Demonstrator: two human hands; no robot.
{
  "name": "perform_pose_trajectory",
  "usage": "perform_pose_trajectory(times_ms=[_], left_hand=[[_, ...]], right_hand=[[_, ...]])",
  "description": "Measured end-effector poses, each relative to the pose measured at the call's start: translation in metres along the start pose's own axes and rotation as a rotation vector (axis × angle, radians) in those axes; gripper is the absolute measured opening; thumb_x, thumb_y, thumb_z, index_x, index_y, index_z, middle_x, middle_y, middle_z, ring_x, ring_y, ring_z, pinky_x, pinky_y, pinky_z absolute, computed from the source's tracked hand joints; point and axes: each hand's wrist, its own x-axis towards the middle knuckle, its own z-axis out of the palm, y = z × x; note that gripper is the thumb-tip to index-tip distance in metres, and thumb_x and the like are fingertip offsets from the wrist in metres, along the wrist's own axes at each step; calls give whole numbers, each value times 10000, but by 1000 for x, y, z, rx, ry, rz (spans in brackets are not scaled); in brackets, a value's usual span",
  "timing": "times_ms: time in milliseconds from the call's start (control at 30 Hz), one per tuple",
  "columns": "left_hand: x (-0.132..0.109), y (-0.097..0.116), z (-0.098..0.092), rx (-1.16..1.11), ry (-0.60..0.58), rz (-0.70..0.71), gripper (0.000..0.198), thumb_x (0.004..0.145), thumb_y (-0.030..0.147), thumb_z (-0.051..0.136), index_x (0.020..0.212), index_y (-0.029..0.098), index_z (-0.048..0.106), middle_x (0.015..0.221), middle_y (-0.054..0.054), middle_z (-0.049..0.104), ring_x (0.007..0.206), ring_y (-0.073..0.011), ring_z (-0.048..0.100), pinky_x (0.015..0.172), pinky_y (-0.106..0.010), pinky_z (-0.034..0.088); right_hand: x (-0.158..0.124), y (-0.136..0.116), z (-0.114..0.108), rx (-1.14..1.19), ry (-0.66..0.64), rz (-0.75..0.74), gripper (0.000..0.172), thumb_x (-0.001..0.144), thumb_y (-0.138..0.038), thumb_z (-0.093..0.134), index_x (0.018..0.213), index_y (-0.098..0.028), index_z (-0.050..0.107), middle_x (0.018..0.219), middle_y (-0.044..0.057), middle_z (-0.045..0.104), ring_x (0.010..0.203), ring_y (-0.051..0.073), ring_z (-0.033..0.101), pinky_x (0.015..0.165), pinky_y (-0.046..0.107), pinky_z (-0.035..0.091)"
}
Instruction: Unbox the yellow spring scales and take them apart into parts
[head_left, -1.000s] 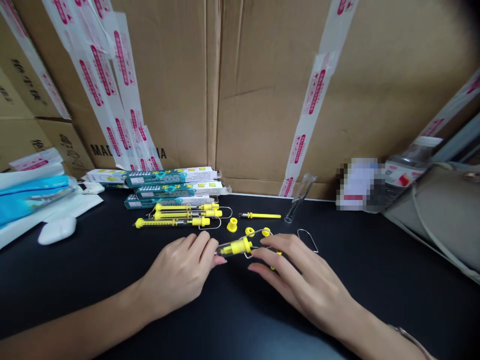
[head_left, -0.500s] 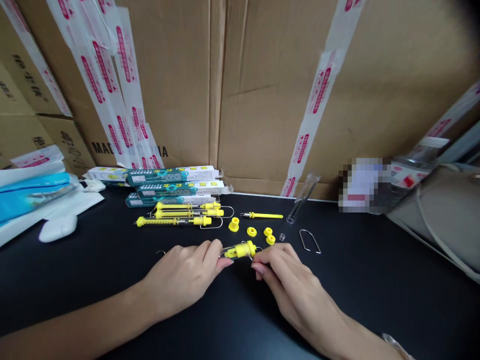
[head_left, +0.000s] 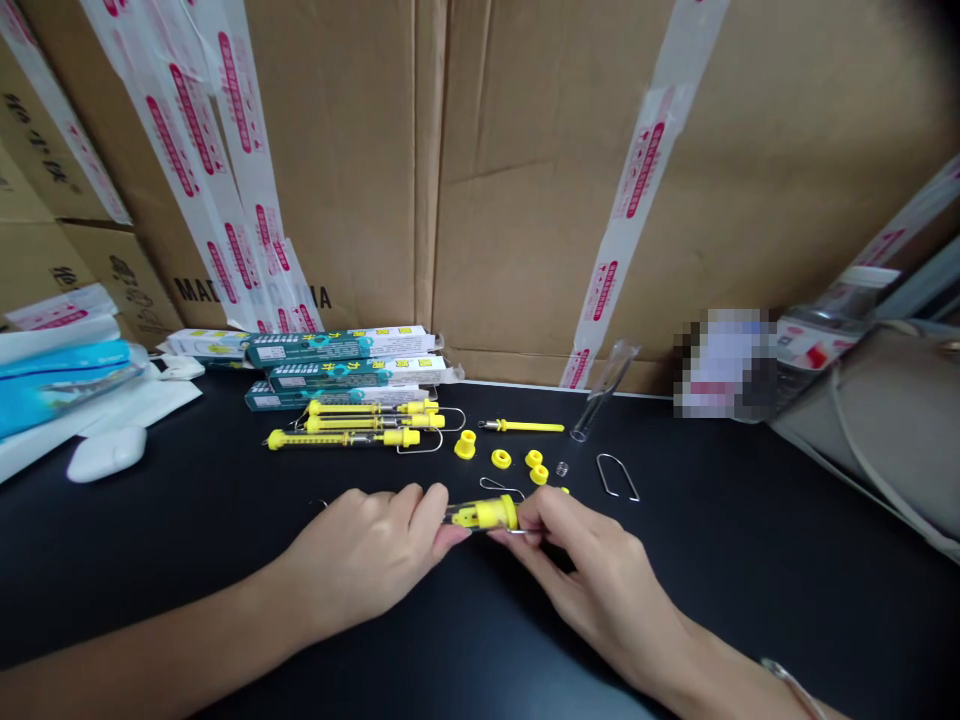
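My left hand [head_left: 375, 550] is closed around the clear tube of a tubular spring scale [head_left: 491, 514], hiding much of its length. The yellow end of the scale points right, out of the fist. There my right hand [head_left: 585, 550] pinches the end by the yellow cap, where a thin metal wire shows under the fingers. Just behind the scale lies a bent wire hook [head_left: 501, 487]. Further back are yellow collars [head_left: 501, 459], a flanged yellow plug [head_left: 466, 445] and a small coil spring [head_left: 562, 469].
Assembled spring scales [head_left: 345, 438] lie before stacked boxes [head_left: 345, 375]. A yellow rod [head_left: 531, 427], a clear tube [head_left: 604, 392] and a wire loop [head_left: 619, 477] lie further right. A white case [head_left: 107, 453] sits left; a bottle [head_left: 821, 335] and bag [head_left: 892, 430] stand right. Cardboard [head_left: 510, 270] walls the back.
My right fingers have come up around the cap end of the scale. The wire there now lies along its underside. The hook behind shows more fully. The view has shifted slightly.
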Motion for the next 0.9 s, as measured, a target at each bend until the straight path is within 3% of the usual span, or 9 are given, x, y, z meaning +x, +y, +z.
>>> perform_pose_trajectory(times_ms=[133,233,367,500,633,900], left_hand=[[1,-5,-1,0,69,35,454,1087,438,160,1004,179,524,639,24,601,473,-178,631,402,-323,335],[1,-6,-4,38,101,84,398,1069,495,248,1165,212,510,706,28,612,515,-171,624,483,-312,405],[0,-2,-5,44,127,100,133,1053,244,424,1102,192,536,727,29,595,576,-165,612,516,-313,390],[-1,-1,-5,29,143,88,148,1037,164,399,1080,162,541,722,27,585,575,-160,592,504,-322,377],[-1,-1,-8,51,131,146,253,985,31,353,1075,178,539,681,44,550,528,-151,554,484,-319,357],[3,7,-7,-46,96,112,270,1098,258,251,1088,180,509,699,47,566,530,-142,598,459,-320,343]], right_hand=[[0,-3,-4,-122,-6,-194,263,1014,-166,515,769,-219,436,671,-35,487,583,123,429,603,259,400],[-1,-4,-6,-122,-3,-246,269,1015,-132,491,762,-213,451,671,-28,479,584,124,415,615,261,406],[-1,-3,-6,-47,15,-212,179,997,-163,563,831,-195,504,706,-9,520,626,132,471,595,253,410],[0,0,-8,-25,14,-278,18,1000,-145,552,1010,-159,548,822,52,622,723,167,537,674,279,472],[0,2,-10,80,45,-284,113,1019,-93,463,1001,-191,518,787,30,621,661,155,507,627,272,464],[1,-2,-11,88,144,-168,114,1046,-191,456,957,-222,521,718,-18,615,548,107,553,542,211,471]])
